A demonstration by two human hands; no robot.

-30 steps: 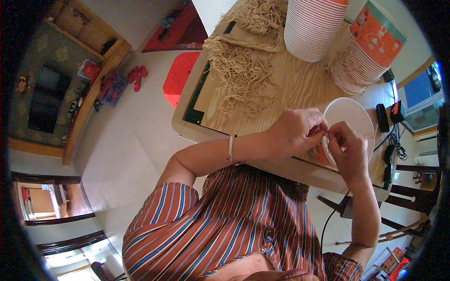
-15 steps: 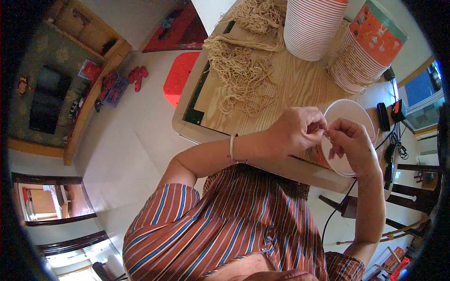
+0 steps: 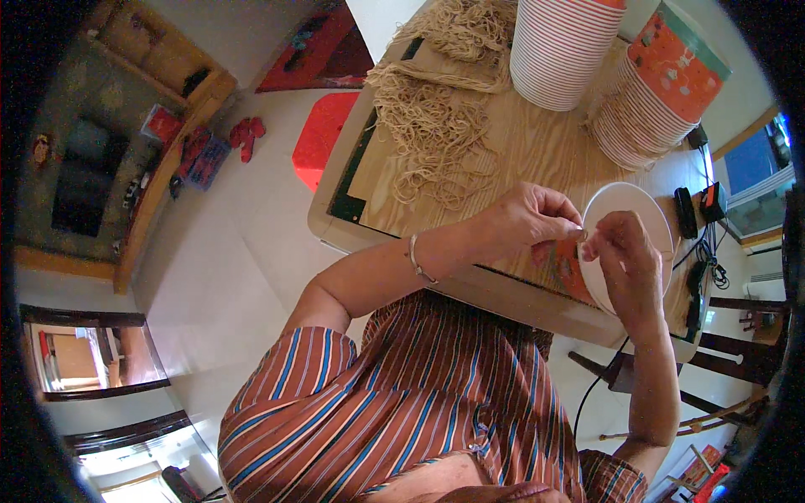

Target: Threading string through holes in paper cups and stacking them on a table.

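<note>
My left hand point(image 3: 532, 225), a bangle on its wrist, reaches in over the table with thumb and forefinger pinched together. What sits at its fingertips is too small to make out. Just right of it, my right hand point(image 3: 627, 264) is raised with its fingers curled closed; whatever they hold is hidden. Both hands are at the mouth of a paper bucket point(image 3: 610, 197), white inside and orange outside. The bucket lies at the table's near right, its opening turned toward me. A loose heap of beige string point(image 3: 436, 134) spreads over the left part of the table.
Tall nested stacks of paper buckets, one white point(image 3: 558, 59) and one orange-topped point(image 3: 675, 75) with string draped on it, stand at the back. Black adapters and cables point(image 3: 713, 201) lie at the right edge. Beyond the left edge is a red stool point(image 3: 317, 138); a dark chair point(image 3: 729, 352) is at right.
My hands have drawn slightly apart at the bucket's mouth. The left fingers have straightened into a pinch, and the right hand has turned with its wrist dropping. The bucket has hardly moved.
</note>
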